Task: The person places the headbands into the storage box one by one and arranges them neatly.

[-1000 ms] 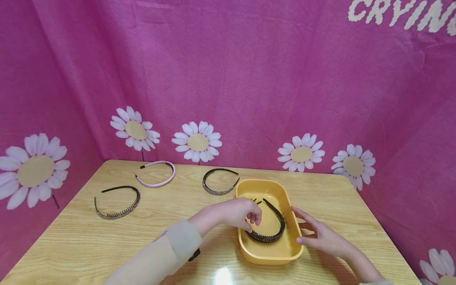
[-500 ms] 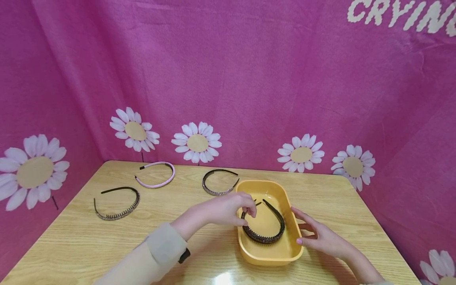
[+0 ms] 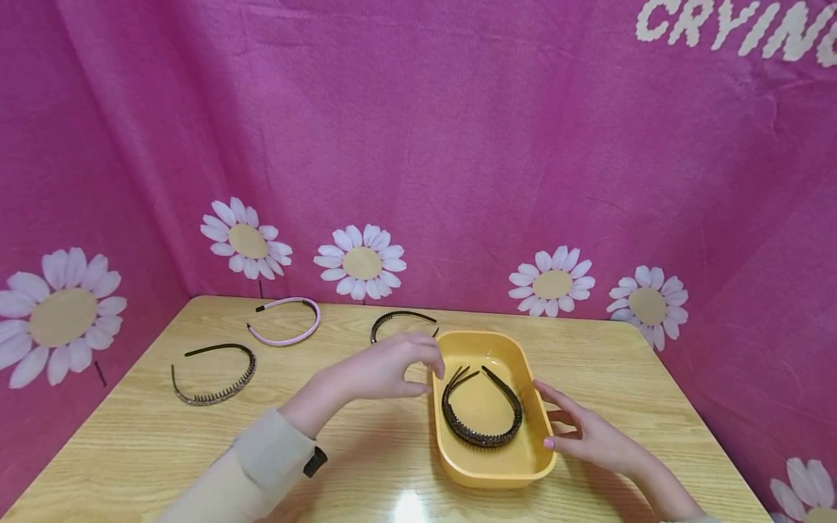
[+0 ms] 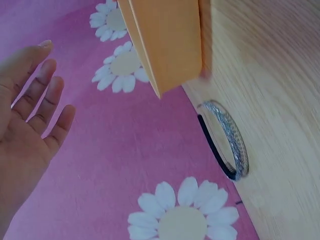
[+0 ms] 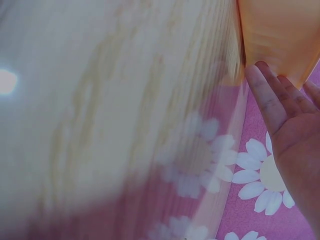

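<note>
Several dark headbands (image 3: 480, 438) with comb teeth lie nested in a yellow plastic tub (image 3: 495, 479). My left hand (image 3: 386, 369) is raised by the tub's left rim with nothing in it; the left wrist view shows its fingers spread and loosely bent. Behind that hand, partly covered by it in the head view, a sparkly dark headband (image 4: 232, 135) lies on the table. My right hand (image 3: 591, 434) rests its extended fingers against the tub's right side. In the right wrist view the fingertips (image 5: 259, 80) meet the tub's outer wall.
On the left of the wooden table (image 3: 366, 465) lie a lilac headband (image 3: 294, 338) and another sparkly dark headband (image 3: 219, 396). A pink cloth (image 3: 418, 145) printed with daisies hangs behind the table and along its sides.
My left hand has withdrawn leftward and up out of the tub, leaving the headbands in it uncovered. It now overlaps the headband behind it. My right hand has stayed against the tub.
</note>
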`<move>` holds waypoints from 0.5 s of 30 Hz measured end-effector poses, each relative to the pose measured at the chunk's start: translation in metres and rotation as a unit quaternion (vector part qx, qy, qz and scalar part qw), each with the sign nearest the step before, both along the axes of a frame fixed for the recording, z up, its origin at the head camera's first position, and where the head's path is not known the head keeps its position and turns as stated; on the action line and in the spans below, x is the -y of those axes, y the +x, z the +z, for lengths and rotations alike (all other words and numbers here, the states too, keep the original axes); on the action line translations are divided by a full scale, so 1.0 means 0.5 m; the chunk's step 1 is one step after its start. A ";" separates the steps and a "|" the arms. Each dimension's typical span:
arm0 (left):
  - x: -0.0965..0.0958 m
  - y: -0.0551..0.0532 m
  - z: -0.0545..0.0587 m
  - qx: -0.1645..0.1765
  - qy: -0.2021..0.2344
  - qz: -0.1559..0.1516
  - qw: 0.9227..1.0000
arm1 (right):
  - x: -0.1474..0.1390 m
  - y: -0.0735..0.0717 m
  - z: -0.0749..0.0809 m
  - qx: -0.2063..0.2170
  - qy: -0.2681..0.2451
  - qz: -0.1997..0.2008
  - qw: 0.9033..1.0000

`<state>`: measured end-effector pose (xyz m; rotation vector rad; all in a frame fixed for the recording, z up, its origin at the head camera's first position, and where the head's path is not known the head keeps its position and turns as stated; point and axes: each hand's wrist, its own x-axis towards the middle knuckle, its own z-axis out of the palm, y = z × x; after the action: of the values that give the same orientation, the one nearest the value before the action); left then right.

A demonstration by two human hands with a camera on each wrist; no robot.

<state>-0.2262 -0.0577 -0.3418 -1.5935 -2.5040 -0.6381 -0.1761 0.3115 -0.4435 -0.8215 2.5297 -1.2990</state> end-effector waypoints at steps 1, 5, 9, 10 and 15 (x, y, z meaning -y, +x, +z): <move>0.005 -0.003 0.000 -0.004 0.002 0.001 1.000 | 0.000 0.000 0.000 -0.002 -0.002 0.002 1.000; 0.024 -0.016 0.000 -0.011 0.018 0.007 1.000 | 0.000 -0.001 0.001 0.001 -0.009 0.005 1.000; 0.043 -0.031 -0.003 -0.003 0.043 0.017 0.999 | 0.000 -0.001 0.002 0.004 -0.008 0.008 1.000; 0.047 -0.035 -0.005 0.001 0.048 0.021 0.999 | 0.000 -0.002 0.002 0.004 -0.008 0.008 1.000; 0.067 -0.051 -0.021 -0.006 0.065 0.046 0.997 | -0.002 -0.001 0.000 0.002 -0.006 0.008 1.000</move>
<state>-0.2519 -0.0910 -0.3522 -1.4265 -2.4556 -0.7592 -0.1764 0.3124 -0.4436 -0.8382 2.5096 -1.3115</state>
